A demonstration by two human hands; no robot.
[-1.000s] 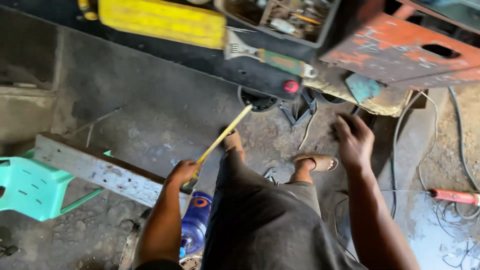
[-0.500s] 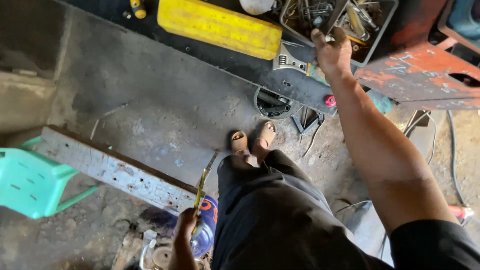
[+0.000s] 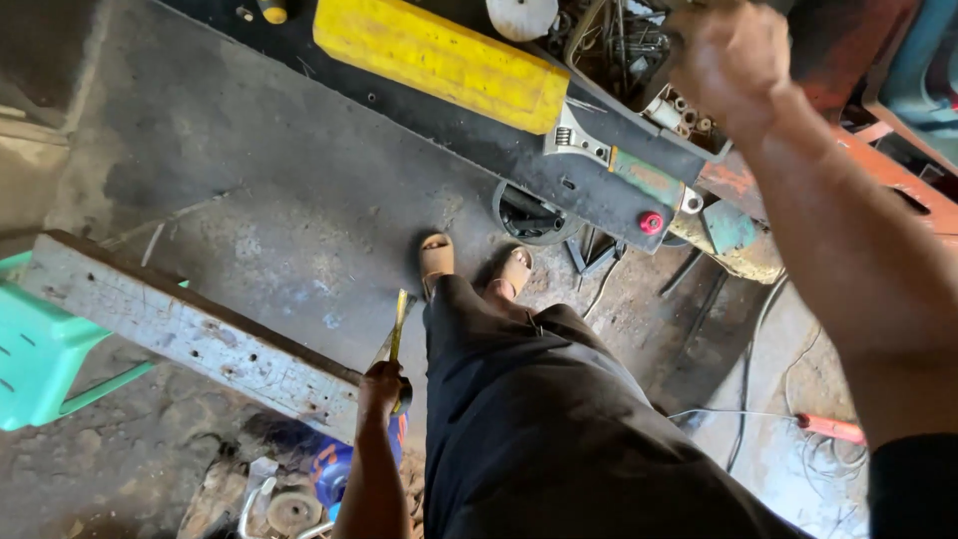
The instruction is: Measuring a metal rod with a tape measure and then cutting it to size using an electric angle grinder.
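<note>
My left hand (image 3: pixel 381 387) hangs low beside my left leg, shut on a yellow tape measure (image 3: pixel 399 324) whose blade points forward over the floor. It is close to the end of a grey steel beam (image 3: pixel 190 334). My right hand (image 3: pixel 733 55) is raised at the upper right, fingers closed, over a tray of small metal parts (image 3: pixel 639 60) on a dark workbench (image 3: pixel 479 150). Whether it holds anything is hidden. My feet in tan sandals (image 3: pixel 436 258) stand on the concrete floor.
On the bench lie a long yellow block (image 3: pixel 439 62) and an adjustable wrench (image 3: pixel 609 155). A teal plastic stool (image 3: pixel 40 354) supports the beam at left. A blue can (image 3: pixel 334 464) sits by my left leg. Cables and a red-handled tool (image 3: pixel 830 429) lie at right.
My right hand has risen from near the floor up to the parts tray on the bench. My left hand with the tape measure has dropped lower, beside my leg. I stepped forward.
</note>
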